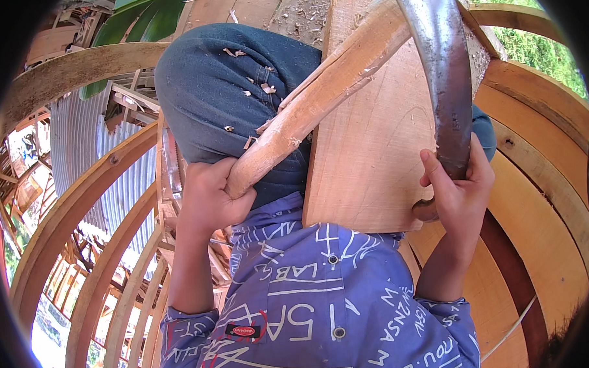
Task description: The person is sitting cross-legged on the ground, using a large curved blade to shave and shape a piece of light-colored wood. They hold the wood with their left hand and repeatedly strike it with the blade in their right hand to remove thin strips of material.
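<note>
My left hand (210, 196) is closed around the near end of a rough, partly shaved wooden pole (324, 98). From my fist the pole slants up to the far right, over my left thigh and a wide flat plank (371, 142). In my right hand (462, 188) is a machete with a broad, curved steel blade (443, 68). My fingers wrap its grip, and the rounded butt (426, 210) sticks out beside my palm. The blade points away from me and crosses in front of the pole's far part; I cannot tell whether they touch.
Curved wooden ribs (89, 236) run along the left, with corrugated metal sheeting (79, 159) below them. Curved planking (535, 208) closes in the right side. Shavings (268, 88) lie on my trousers and on the boards beyond. A green leaf (130, 24) hangs at the far left.
</note>
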Demonstrator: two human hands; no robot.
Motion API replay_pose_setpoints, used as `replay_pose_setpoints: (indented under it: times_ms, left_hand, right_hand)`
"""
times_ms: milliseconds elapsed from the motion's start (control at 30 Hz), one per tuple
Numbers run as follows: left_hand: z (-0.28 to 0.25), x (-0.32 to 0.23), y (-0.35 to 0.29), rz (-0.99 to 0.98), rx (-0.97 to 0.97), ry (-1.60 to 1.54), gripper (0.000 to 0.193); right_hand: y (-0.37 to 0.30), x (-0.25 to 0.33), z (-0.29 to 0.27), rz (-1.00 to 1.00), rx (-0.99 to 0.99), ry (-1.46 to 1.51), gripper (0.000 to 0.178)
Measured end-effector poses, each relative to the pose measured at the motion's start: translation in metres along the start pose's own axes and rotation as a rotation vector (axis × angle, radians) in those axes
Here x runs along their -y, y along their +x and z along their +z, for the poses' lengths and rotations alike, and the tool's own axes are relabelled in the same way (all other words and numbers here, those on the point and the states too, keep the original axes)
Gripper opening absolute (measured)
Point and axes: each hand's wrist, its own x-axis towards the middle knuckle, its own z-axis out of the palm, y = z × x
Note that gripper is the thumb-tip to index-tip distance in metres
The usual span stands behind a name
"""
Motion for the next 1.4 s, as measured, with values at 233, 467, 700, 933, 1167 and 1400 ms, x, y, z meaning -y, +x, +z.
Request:
replay_pose_setpoints:
  times_ms: [233, 467, 700, 933, 1167, 1400]
  left_hand:
    - [-0.007, 0.002, -0.009, 0.021, -0.025, 0.017, 0.014]
    - [-0.022, -0.003, -0.014, 0.013, -0.018, 0.015, 0.013]
    - [-0.023, -0.009, -0.015, -0.032, -0.041, 0.047, 0.010]
    - [-0.026, -0.019, -0.010, -0.004, -0.026, 0.015, 0.010]
    - [-0.020, -0.011, -0.013, -0.038, -0.041, 0.041, 0.012]
    - [-0.015, -0.015, -0.011, -0.011, -0.062, 0.030, 0.008]
  right_hand:
    - [-0.016, 0.011, -0.006, 0.091, 0.123, 0.056, 0.031]
    - [-0.027, 0.020, -0.009, 0.134, 0.149, 0.209, 0.035]
    - [-0.032, 0.013, 0.007, -0.074, 0.248, 0.094, 0.028]
    - [-0.024, 0.041, -0.015, 0.152, 0.183, 0.200, 0.032]
    - [-0.029, 0.020, 0.000, 0.006, 0.352, 0.050, 0.024]
    - [-0.023, 0.031, -0.011, 0.075, 0.216, 0.220, 0.027]
